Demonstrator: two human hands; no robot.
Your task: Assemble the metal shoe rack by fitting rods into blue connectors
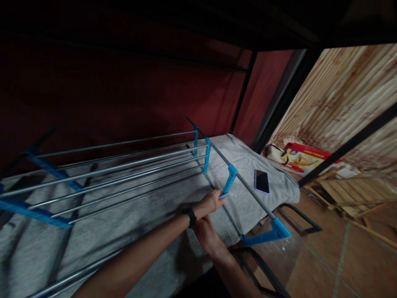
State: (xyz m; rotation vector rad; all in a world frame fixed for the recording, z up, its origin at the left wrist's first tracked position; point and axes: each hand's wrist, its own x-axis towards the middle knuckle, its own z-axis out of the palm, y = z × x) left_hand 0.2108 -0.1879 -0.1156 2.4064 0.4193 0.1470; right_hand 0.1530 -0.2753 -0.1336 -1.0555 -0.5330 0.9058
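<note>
dim bunk towel [130, 219], left hand [211, 203] fingers pinching drying rack's blue connector [229, 179], right hand [206, 234] beneath, grip unclear

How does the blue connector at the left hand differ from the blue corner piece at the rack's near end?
The blue connector sits mid-rail and slants steeply; the blue corner piece caps the rail's end and lies nearly flat. The left hand touches the connector's lower tip; nothing touches the corner piece. The corner piece looks longer. Both are blue plastic on the same metal rail.

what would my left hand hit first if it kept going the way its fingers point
Most likely the blue plastic connector on the rack's metal rod; the left hand already has its fingertips at the connector's lower end. Depth is hard to judge.
</note>
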